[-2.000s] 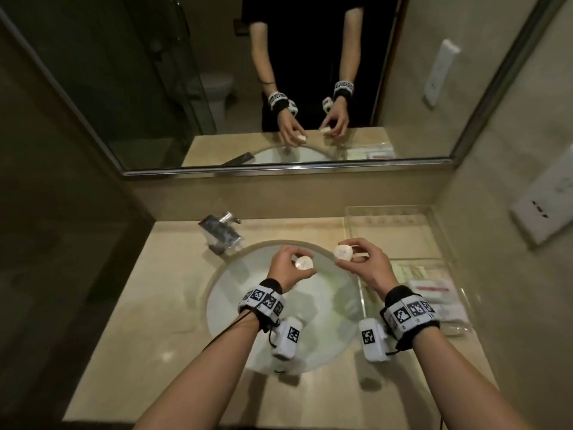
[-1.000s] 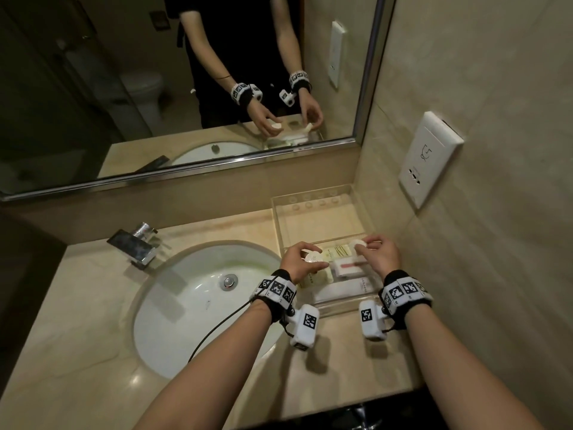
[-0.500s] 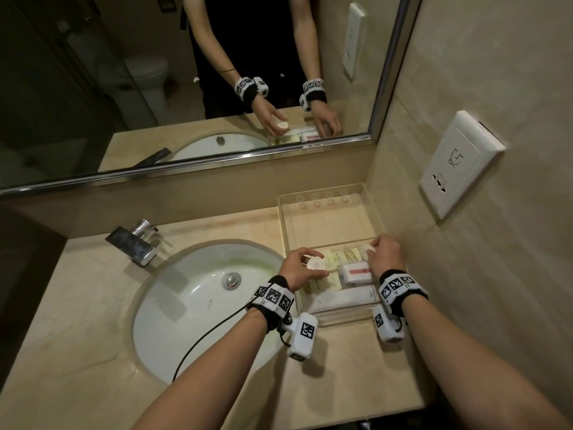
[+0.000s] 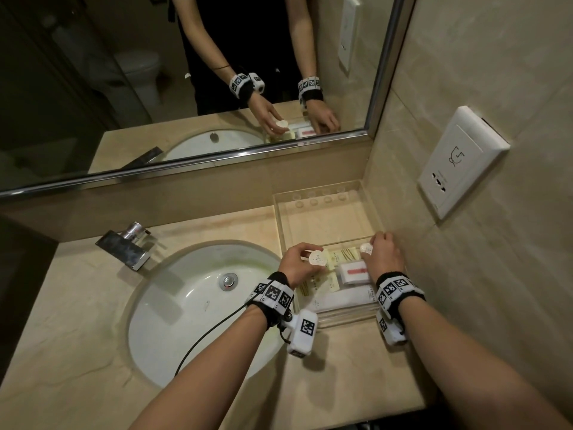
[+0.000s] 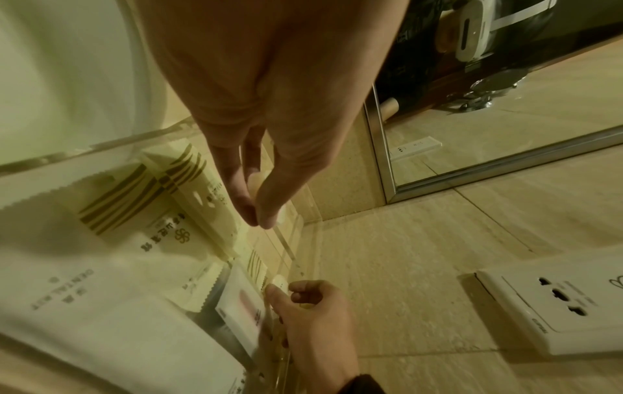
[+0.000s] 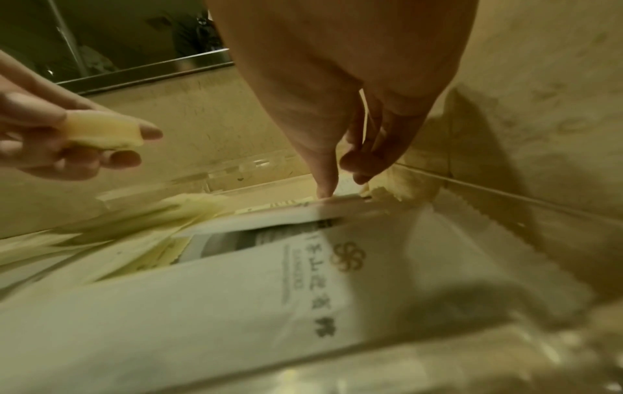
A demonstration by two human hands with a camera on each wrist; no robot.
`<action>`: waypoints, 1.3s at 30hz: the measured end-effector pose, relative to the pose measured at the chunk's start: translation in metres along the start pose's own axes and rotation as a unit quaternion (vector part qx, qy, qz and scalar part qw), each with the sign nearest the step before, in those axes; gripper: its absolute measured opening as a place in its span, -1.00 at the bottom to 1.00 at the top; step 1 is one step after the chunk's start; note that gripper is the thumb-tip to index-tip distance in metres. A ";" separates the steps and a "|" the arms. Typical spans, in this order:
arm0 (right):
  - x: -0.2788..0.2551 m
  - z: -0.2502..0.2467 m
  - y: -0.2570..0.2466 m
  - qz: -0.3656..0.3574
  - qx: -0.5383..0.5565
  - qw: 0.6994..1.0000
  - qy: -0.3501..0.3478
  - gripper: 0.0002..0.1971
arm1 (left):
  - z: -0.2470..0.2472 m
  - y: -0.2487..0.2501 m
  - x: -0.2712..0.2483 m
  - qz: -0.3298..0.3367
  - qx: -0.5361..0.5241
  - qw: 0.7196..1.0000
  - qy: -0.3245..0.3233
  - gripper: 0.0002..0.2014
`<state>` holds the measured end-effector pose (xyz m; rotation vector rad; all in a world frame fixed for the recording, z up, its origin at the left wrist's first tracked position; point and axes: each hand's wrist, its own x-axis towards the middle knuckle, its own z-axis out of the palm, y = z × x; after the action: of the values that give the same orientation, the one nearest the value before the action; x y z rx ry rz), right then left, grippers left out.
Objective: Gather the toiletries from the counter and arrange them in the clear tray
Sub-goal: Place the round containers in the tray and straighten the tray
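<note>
The clear tray [image 4: 328,188] stands on the counter against the right wall. Its far compartment is bare. The near compartment holds yellowish packets [image 4: 316,285], a white box with a red stripe [image 4: 355,272] and a long white dental kit packet [image 4: 341,301]. My left hand [image 4: 310,259] pinches a round white soap disc [image 4: 319,258] above the near compartment's left side. At the tray's right side, by the divider, my right hand [image 4: 372,248] holds a second round disc [image 4: 366,249] low. The left wrist view shows that disc [image 5: 279,282] between thumb and fingers.
The white sink basin [image 4: 192,305] lies left of the tray, with a chrome faucet [image 4: 127,248] at its back left. A wall socket [image 4: 459,162] sits on the tiled wall close above the tray. The mirror runs along the back. Beige counter [image 4: 77,321] surrounds the basin.
Both hands carried their discs from over the sink to the tray. In the last half second the right hand sank a little toward the tray's right side; the left barely moved.
</note>
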<state>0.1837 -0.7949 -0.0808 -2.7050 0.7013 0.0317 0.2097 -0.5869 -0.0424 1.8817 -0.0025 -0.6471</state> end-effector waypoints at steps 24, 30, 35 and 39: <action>-0.014 -0.041 -0.022 -0.052 0.403 0.897 -0.177 -0.80 | 0.017 0.032 0.014 0.048 0.000 0.999 -0.012 -0.50; -0.007 -0.029 -0.005 0.074 0.399 0.900 -0.161 -0.87 | 0.026 0.037 0.020 0.043 0.020 0.999 -0.003 -0.54; 0.008 -0.001 0.011 0.128 0.274 0.944 -0.130 -0.83 | 0.033 0.033 0.018 0.099 0.199 0.975 -0.021 -0.75; 0.009 0.001 0.002 0.128 0.230 0.960 -0.098 -0.79 | 0.040 0.028 0.018 0.127 0.304 0.943 -0.042 -0.74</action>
<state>0.1906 -0.8009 -0.0832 -2.1245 0.8686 0.1746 0.2156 -0.6384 -0.0365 2.3851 -0.5496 -0.5854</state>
